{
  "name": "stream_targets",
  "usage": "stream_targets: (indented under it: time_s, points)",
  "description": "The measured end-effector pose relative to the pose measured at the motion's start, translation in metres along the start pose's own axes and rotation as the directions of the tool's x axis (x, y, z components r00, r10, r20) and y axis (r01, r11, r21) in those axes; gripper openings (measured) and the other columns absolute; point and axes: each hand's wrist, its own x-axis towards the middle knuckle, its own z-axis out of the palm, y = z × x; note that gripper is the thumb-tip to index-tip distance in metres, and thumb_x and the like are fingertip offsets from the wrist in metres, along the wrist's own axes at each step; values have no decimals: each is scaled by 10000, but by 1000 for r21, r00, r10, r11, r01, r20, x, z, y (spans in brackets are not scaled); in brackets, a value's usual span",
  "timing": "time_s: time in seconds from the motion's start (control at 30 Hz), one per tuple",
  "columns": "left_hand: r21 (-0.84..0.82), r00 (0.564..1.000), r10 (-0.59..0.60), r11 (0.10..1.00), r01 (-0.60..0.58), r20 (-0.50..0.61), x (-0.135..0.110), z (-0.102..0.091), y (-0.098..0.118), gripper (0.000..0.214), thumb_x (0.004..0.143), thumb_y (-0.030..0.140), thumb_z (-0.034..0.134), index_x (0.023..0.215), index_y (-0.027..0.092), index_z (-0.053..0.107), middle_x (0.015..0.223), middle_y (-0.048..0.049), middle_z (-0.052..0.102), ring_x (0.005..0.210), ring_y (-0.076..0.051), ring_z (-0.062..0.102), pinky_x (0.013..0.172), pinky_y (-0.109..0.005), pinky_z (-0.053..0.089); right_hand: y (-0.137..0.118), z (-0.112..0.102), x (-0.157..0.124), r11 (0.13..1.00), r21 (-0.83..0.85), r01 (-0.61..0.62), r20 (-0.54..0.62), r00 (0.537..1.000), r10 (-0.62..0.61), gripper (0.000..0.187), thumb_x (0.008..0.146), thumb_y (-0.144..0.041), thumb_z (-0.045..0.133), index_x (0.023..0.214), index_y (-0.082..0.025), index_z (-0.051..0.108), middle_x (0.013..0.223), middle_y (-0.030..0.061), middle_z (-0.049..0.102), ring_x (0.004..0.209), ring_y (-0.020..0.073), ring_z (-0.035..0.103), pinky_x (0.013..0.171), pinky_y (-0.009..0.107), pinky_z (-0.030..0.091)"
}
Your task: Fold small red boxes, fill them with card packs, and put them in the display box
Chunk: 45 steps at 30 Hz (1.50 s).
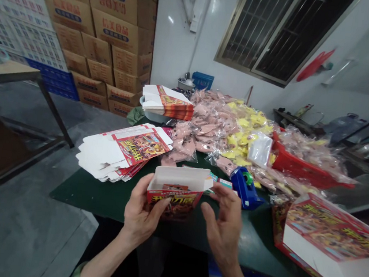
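Note:
My left hand (143, 211) grips a small red printed carton (175, 202) by its left side, the thumb lying across its front panel. The carton's top is open, with the white inner back flap (182, 174) standing up and something orange-brown visible inside. My right hand (225, 218) is beside the carton's right end, fingers and thumb apart, the fingertips close to the small white side flap (208, 184). Whether they touch that flap I cannot tell. Behind the hands lie a blue tape dispenser (245, 190) with green tape and flattened cartons (123, 149) in a fanned stack.
Pink and yellow items in clear bags (213, 119) are heaped across the green table (98, 195). A red basket (301, 165) holds more of them. At right stands a large open display box (332, 244). More flat cartons (168, 103) rest on a tub at the back.

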Motion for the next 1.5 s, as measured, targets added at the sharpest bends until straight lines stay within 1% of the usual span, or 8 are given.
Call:
stream_targets:
  time_s: [0.17, 0.47, 0.57, 0.73, 0.93, 1.17, 1.4, 1.5]
  points:
    - [-18, 971, 161, 987, -161, 176, 15, -5, -2, 283, 763, 140, 626, 1037, 214, 628, 1045, -73, 625, 936, -185, 615, 797, -281, 501, 28, 31, -9, 978, 193, -84, 33, 996, 79, 377, 831, -190, 575, 1183, -222, 445, 1114, 89, 587, 991, 177, 602, 843, 333, 519]
    - [-359, 928, -302, 859, 364, 219, 27, -8, 5, 248, 802, 240, 616, 1049, 214, 613, 924, -37, 661, 809, -146, 621, 731, -236, 489, 26, 11, -4, 951, -31, 309, 88, 948, -305, 262, 814, -125, 542, 1044, -250, 558, 1088, 74, 541, 959, 188, 574, 782, 353, 510]
    - [-467, 885, -384, 752, 465, 263, 33, -3, 10, 371, 771, 238, 655, 1127, 241, 553, 852, -9, 648, 737, -120, 604, 688, -219, 483, 16, 7, -1, 962, -6, 274, 105, 956, -272, 195, 829, -112, 515, 950, -242, 596, 1054, 63, 568, 914, 176, 590, 750, 332, 510]
    - [-503, 863, -387, 702, 504, 325, 45, -4, 25, 78, 697, 202, 707, 703, 171, 636, 820, -30, 620, 764, -153, 599, 669, -243, 469, 4, 11, 4, 985, 153, 79, 35, 996, -85, 271, 825, -127, 537, 1073, -235, 543, 959, 42, 570, 849, 151, 604, 727, 283, 519]
    - [-563, 865, -342, 659, 499, 367, 44, -10, 25, 147, 740, 290, 638, 682, 155, 641, 956, -92, 627, 907, -240, 598, 734, -326, 481, 1, 2, 11, 988, 96, 125, 204, 969, -142, 228, 846, -148, 534, 1041, -234, 614, 984, 58, 576, 923, 174, 580, 791, 319, 481]
    - [-179, 785, -259, 889, 421, 563, 55, -24, 25, 147, 746, 222, 671, 827, 166, 562, 970, -82, 634, 856, -181, 599, 702, -253, 474, -9, -1, 6, 996, 61, 59, 192, 979, -70, 163, 850, -214, 551, 994, -220, 627, 977, 51, 635, 927, 171, 606, 806, 299, 484]
    - [-292, 930, -219, 906, 306, 295, 40, -7, 17, 74, 799, 241, 618, 829, 174, 631, 889, -43, 661, 809, -149, 611, 705, -231, 470, -20, 11, 7, 992, -110, 56, 85, 995, -47, 119, 856, -191, 527, 941, -208, 608, 816, 15, 641, 741, 141, 611, 665, 249, 492]
    - [-379, 920, -247, 855, 354, 304, 40, -5, 17, 41, 802, 215, 619, 780, 183, 634, 896, -28, 667, 801, -132, 612, 722, -234, 467, -28, 11, 9, 990, -123, 69, 89, 994, -59, 113, 862, -164, 509, 882, -203, 614, 770, 11, 627, 702, 133, 599, 643, 246, 492]
